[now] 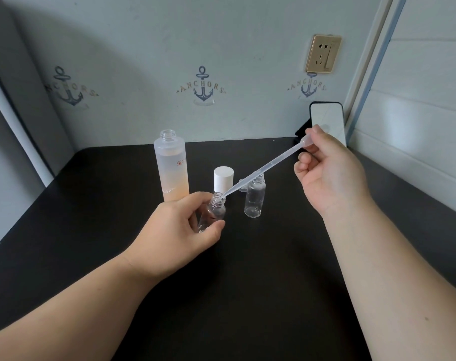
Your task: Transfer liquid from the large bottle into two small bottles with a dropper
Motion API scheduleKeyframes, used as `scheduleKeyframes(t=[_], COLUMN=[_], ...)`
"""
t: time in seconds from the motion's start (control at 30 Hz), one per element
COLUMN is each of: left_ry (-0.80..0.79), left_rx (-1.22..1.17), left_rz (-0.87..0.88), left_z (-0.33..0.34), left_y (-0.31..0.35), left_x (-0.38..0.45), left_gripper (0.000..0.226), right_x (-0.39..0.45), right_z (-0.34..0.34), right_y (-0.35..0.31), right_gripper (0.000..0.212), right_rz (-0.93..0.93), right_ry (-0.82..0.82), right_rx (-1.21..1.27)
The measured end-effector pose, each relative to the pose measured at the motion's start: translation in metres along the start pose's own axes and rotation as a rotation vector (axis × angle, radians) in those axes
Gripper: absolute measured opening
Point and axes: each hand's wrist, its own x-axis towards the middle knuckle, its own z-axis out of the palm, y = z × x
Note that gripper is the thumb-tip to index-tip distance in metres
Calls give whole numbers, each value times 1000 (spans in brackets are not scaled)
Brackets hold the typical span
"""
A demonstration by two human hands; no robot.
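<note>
A home room: anchor-print wallpaper (203, 86), wall socket (323, 53), dark table (91, 204).

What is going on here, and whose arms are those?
Those arms belong to a person wearing a camera on their head, so you see what they see, looking down at a black table. The left hand holds a small bottle, tilted. The right hand pinches a dropper, whose tip is at that bottle's mouth. On the table stand a big bottle with peach liquid and no lid, a white cap, and a second small bottle. A phone leans on the wall.
</note>
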Motion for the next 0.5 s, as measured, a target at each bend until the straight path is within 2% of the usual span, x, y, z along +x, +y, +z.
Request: scheduleKeyframes(t=[0.23,0.5], left_ry=[-2,1], left_rx=[6,30], left_rz=[11,7], left_z=[-1,0], left_y=[-1,-2], left_x=[0,0], left_gripper=[18,26], right_x=[1,2], right_z=[0,-2], right_y=[0,1], right_gripper=[21,19], right_rz=[-9,-39], right_ry=[22,26], right_rx=[14,18])
